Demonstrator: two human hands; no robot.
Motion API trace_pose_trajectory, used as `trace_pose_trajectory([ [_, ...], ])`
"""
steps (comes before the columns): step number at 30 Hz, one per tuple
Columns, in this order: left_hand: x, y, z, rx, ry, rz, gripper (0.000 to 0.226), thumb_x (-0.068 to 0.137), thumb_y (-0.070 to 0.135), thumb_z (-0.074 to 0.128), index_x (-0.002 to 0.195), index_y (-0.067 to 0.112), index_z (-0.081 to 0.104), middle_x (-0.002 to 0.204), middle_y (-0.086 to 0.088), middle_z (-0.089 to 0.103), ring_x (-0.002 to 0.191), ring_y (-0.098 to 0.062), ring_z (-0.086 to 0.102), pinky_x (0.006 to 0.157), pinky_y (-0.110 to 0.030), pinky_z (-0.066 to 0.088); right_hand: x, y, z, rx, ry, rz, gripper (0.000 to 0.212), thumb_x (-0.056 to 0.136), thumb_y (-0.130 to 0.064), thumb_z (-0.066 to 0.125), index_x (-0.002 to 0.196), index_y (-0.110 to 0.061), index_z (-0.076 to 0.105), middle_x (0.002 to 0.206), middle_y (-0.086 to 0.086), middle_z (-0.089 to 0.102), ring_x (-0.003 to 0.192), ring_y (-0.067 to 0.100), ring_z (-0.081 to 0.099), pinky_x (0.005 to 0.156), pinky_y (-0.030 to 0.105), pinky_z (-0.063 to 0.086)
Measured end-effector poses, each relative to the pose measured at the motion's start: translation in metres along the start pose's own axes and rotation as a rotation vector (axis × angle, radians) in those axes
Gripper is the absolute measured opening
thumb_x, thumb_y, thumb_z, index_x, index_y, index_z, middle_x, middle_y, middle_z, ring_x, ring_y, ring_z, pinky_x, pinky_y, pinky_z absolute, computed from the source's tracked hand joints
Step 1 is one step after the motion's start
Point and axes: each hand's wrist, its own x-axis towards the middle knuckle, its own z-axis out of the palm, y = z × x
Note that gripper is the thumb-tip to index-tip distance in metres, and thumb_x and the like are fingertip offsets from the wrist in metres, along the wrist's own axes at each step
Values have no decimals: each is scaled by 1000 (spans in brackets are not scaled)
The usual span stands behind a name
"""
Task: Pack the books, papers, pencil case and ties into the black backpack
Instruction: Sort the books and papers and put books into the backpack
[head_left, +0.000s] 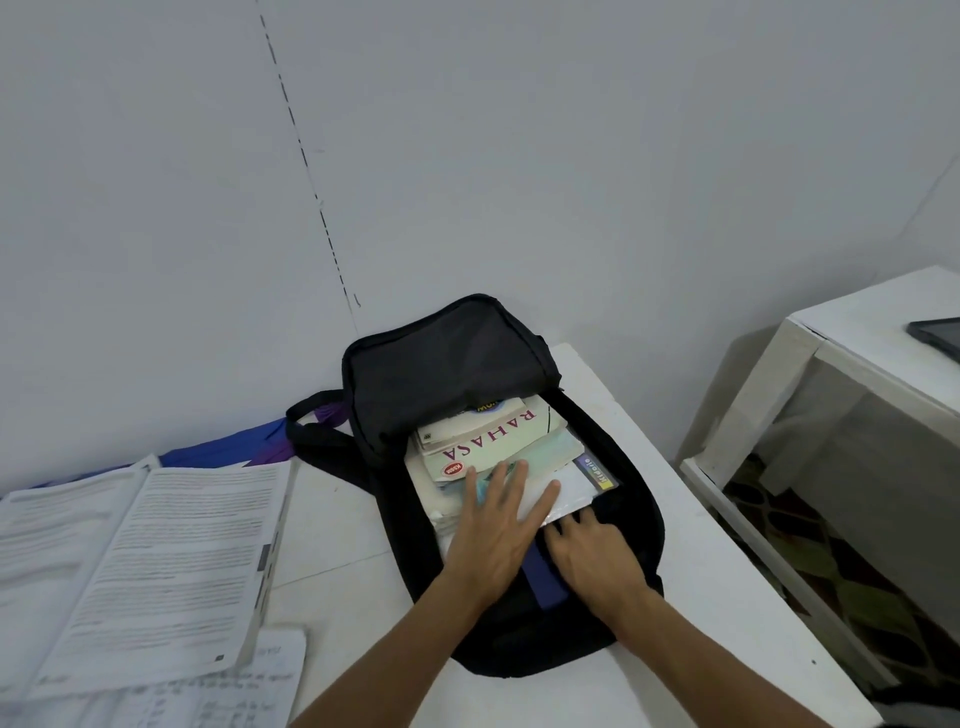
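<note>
The black backpack (631, 525) lies open on the white table (691, 623), its flap thrown back against the wall. Inside are stacked books, the top one cream with red lettering (493, 441), over white papers and a plastic sleeve (569, 493). My left hand (493, 530) presses flat with spread fingers on the stack. My right hand (592, 556) reaches into the bag's lower opening, its fingertips tucked under the papers' edge. A dark blue item (543, 577), maybe a tie, shows between my hands.
An open book of printed text (156, 561) lies on the left over handwritten sheets (234, 696). Blue-purple cloth (234, 449) sits behind it by the wall. A second white table (831, 374) with a dark tablet (940, 335) stands on the right.
</note>
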Motion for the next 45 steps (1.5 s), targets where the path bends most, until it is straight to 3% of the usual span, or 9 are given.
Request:
trace_pose_trajectory([
  [5,1,-4,-5,23,19,-5,97,58,29,85,143,27,37,137,-19,53,123,-36,47,99,-63,41,-7,6,12,35,269,-131,11,76,-6,63,82,-7,72,80,12,69,67,26,61,40,29,46],
  [8,4,-2,-6,29,-22,-5,102,53,33,88,141,29,36,136,-18,54,120,-35,54,94,-64,44,-25,11,26,54,351,-207,23,79,-2,45,75,-10,66,72,8,59,66,23,46,51,31,48],
  [13,7,-3,-7,3,-20,-17,101,58,21,85,143,26,32,138,-19,52,118,-34,56,88,-62,49,-26,12,8,59,276,-70,47,69,-1,76,116,-4,68,107,11,65,65,24,53,38,28,41],
  [18,6,-5,-15,16,1,-15,84,89,10,56,154,28,6,158,-20,15,141,-36,24,109,-63,25,-9,9,1,-31,117,-23,55,49,-9,91,102,-8,75,81,10,69,48,25,54,32,25,23],
  [22,9,-3,-13,43,63,54,96,71,10,72,150,36,24,146,-19,43,124,-35,51,94,-62,44,6,7,-1,-107,25,-69,48,37,-14,95,81,-6,78,65,16,68,39,26,53,30,25,32],
  [26,13,-3,-10,76,111,121,98,77,21,74,149,48,14,148,-17,42,128,-38,48,89,-65,46,10,10,-9,-134,14,-144,42,29,-18,96,65,-7,77,56,16,67,38,23,58,33,24,41],
  [34,19,-20,-5,121,213,138,99,70,10,69,148,49,22,152,-17,36,134,-32,32,98,-69,37,-9,18,-8,-111,130,-244,34,35,-10,88,63,-8,71,52,6,58,39,16,51,33,23,32],
  [40,19,-19,3,146,205,141,95,72,12,67,148,50,23,156,-17,28,143,-37,23,102,-68,34,-12,19,-3,-157,201,-289,17,52,-7,62,66,-9,72,54,4,57,40,14,50,33,22,29],
  [45,18,-26,6,154,241,204,92,80,14,65,149,49,17,156,-18,29,137,-41,39,101,-65,37,-19,17,3,-120,143,-255,40,41,-8,85,80,-7,76,63,7,64,46,17,53,34,24,34],
])
